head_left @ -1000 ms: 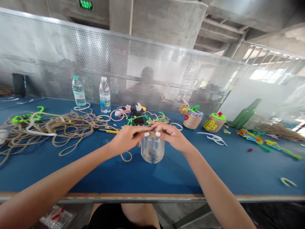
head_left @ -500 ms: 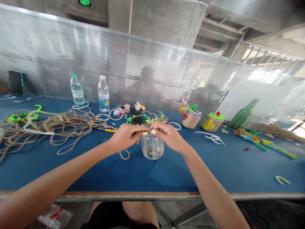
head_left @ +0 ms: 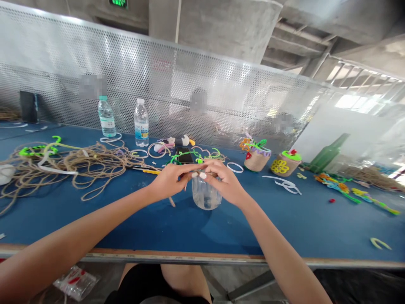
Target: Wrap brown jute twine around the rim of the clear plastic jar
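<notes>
Clear container (head_left: 207,197) near the middle of the blue table (head_left: 142,234), its rim mostly lost behind the left hand (head_left: 172,179) and right hand (head_left: 228,184); fingers of both bent and closed on that rim, thumbs nearly meeting in front, anything pinched beneath them not discernible. Cannot tell whether the base touches the tabletop; a short bit of twine (head_left: 171,202) shows below the left hand, upper end hidden. Beyond, dark phone (head_left: 185,157) partly covered by green stems (head_left: 177,158); white lump (head_left: 6,174) cut by the left edge.
</notes>
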{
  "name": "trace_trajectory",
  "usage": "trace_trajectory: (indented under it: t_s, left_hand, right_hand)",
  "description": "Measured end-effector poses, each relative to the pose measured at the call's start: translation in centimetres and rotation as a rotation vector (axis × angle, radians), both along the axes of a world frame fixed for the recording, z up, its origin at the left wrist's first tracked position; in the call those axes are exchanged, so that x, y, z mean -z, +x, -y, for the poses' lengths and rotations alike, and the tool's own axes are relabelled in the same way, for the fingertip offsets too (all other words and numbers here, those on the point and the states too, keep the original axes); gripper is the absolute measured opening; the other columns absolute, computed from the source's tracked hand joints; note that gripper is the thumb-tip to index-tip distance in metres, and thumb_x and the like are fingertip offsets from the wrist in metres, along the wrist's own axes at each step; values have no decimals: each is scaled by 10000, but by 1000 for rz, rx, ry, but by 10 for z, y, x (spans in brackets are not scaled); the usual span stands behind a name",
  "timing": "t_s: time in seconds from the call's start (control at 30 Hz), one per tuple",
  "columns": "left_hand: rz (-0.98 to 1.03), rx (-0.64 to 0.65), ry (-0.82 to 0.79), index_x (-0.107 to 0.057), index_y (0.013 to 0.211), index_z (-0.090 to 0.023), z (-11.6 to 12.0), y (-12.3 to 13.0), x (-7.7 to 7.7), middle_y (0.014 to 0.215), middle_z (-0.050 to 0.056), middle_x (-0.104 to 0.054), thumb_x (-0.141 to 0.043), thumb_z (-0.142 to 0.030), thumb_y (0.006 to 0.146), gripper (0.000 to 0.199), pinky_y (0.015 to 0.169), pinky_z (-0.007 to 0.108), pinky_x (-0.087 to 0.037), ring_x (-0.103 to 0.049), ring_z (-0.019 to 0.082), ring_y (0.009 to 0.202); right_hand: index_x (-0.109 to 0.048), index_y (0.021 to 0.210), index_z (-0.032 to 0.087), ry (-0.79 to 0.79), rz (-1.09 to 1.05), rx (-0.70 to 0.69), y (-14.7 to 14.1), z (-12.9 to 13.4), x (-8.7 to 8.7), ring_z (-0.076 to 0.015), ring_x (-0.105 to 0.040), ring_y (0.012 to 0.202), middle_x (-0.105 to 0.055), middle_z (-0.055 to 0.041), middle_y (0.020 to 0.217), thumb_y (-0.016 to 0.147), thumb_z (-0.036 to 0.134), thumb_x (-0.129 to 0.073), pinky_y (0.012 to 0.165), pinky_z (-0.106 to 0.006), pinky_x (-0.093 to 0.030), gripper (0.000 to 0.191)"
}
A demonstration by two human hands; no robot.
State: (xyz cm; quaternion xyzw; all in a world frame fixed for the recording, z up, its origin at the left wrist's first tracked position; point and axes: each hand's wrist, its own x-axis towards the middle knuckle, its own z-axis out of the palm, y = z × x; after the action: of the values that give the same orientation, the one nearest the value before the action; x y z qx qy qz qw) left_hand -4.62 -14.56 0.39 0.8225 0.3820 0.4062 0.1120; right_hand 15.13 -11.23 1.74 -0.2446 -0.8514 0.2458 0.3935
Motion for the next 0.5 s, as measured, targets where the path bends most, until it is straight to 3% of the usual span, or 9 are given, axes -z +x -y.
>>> trace_trajectory:
  t_s: [0.1,0.2,0.3,0.5]
  left_hand:
    - [-6,-27,18,-519,1209,-156,3,0,0,527,-47,-601,-430,-215,915,313,517,185,-434,-584,105,461]
    - [-18,-85,47,-522,1049,-161,4,0,0,525,-54,-580,-422,-229,927,172,515,195,-407,-566,109,459]
    - [-29,-148,66,-515,921,-171,2,3,1,535,-50,-577,-432,-213,921,93,514,198,-387,-557,108,460]
    - [-46,-201,97,-511,880,-175,-1,8,6,538,-49,-579,-435,-203,909,86,488,196,-353,-537,105,441]
  right_hand:
    - [-559,658,205,-39,-5,-17,5,-9,-1,-222,-539,1031,-581,-58,939,860,552,-523,932,-390,-402,403]
    - [-562,648,203,-67,-29,-23,12,-19,0,-224,-548,1021,-571,-54,903,846,615,-499,937,-388,-397,461]
    - [-572,628,202,-91,-35,-55,16,-22,0,-228,-538,1055,-572,-47,886,829,618,-530,975,-388,-373,464]
    - [-600,634,204,-131,-62,-92,16,-25,2,-232,-534,1061,-569,-45,893,821,607,-554,993,-398,-360,447]
